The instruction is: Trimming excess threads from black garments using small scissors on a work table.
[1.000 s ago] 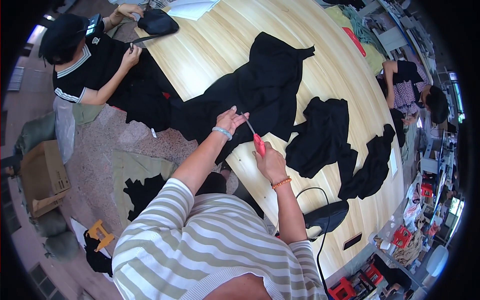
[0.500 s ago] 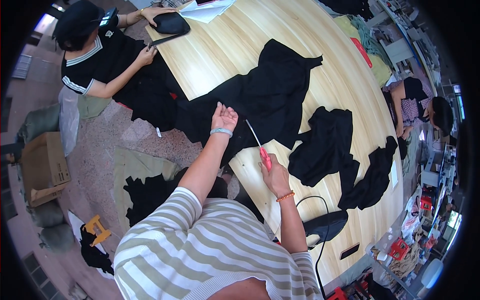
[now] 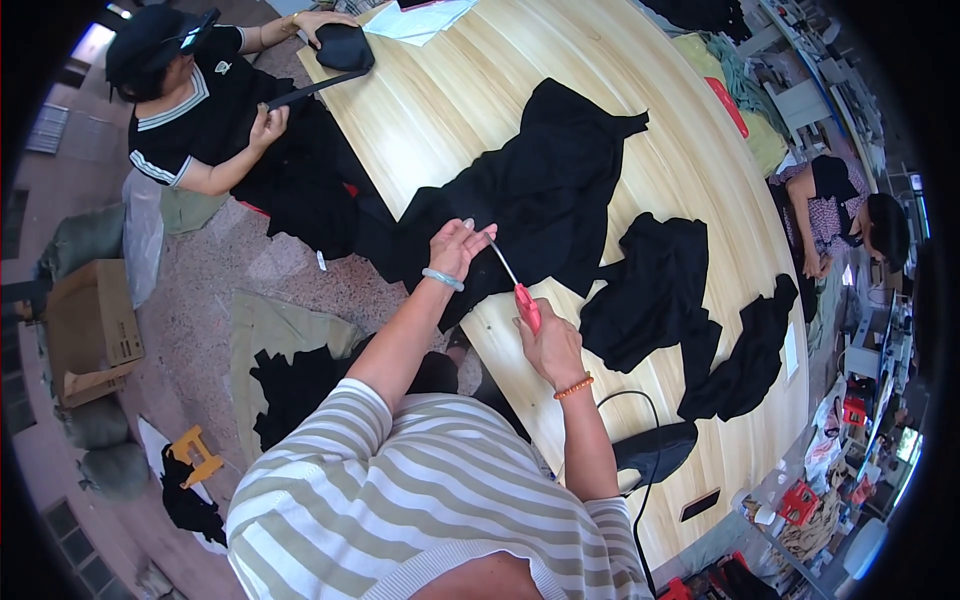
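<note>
My right hand (image 3: 551, 345) is closed round the red handle of a screwdriver-like tool (image 3: 527, 304). Its thin metal shaft slants up and left toward the fingertips of my left hand (image 3: 458, 250). That hand is turned partly palm up, with its fingers stretched out beside the shaft's tip; whether they touch it is too small to tell. Both hands are above or beside a black garment (image 3: 545, 175), which lies spread over the wooden table and hangs past its left edge.
More black garments (image 3: 650, 290) lie on the table (image 3: 690, 160). Near me are a black iron-shaped object (image 3: 655, 450) with a cable and a phone (image 3: 699, 504). Across at the far left, a co-worker (image 3: 205, 120) handles a black pouch (image 3: 343, 50) with a strap. A cardboard box (image 3: 95, 330) stands on the floor.
My left hand has moved slightly down and right, its fingers now reaching to the tool's tip. The co-worker's hand has pulled the strap farther left.
</note>
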`<state>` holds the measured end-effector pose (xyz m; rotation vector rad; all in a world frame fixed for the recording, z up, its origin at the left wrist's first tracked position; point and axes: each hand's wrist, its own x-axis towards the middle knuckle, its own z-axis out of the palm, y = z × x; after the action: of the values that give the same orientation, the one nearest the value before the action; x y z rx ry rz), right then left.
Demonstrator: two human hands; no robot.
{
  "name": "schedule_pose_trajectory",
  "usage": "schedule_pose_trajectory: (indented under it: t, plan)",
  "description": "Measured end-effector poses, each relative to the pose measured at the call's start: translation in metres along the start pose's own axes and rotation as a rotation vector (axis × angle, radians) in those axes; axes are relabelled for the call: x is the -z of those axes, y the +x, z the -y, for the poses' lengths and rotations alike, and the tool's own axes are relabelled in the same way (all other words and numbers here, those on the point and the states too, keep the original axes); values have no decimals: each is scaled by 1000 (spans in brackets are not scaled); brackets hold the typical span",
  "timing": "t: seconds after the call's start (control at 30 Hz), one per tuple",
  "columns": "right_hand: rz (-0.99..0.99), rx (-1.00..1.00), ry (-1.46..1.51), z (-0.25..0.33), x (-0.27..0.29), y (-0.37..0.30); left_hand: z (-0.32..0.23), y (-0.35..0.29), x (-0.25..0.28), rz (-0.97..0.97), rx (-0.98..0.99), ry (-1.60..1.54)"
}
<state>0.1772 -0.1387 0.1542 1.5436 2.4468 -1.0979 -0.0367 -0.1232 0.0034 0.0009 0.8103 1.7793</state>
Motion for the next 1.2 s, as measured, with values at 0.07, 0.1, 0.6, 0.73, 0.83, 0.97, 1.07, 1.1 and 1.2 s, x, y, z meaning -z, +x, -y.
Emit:
schedule_pose_trajectory:
  t: [0.07, 0.1, 0.6, 0.73, 0.83, 0.97, 1.07, 1.1, 1.2]
  plan:
    - [-4, -4, -2, 0, 0, 1, 4, -4, -2, 11, 28, 57]
    - [-7, -6, -5, 0, 0, 1, 6, -6, -4, 13, 30, 58]
    - [-30, 9, -28, -9, -8, -2, 6, -9, -3, -124, 77, 149]
    - [-39, 20, -40, -4, -7, -4, 7, -11, -1, -111, 84, 178]
    - [-3, 38, -70, -2, -8, -4, 7, -14, 0, -89, 74, 188]
    - [-10, -45, -44, 1, -6, -6, 5, -14, 5, -50, 75, 142]
    - [-16, 19, -74, 0, -8, -7, 3, -16, 8, -39, 87, 140]
    - [-15, 4, -54, 0, -9, -9, 4, -17, 10, -42, 90, 133]
    - [-5, -28, -25, -4, -10, -12, 8, -18, 6, -47, 109, 151]
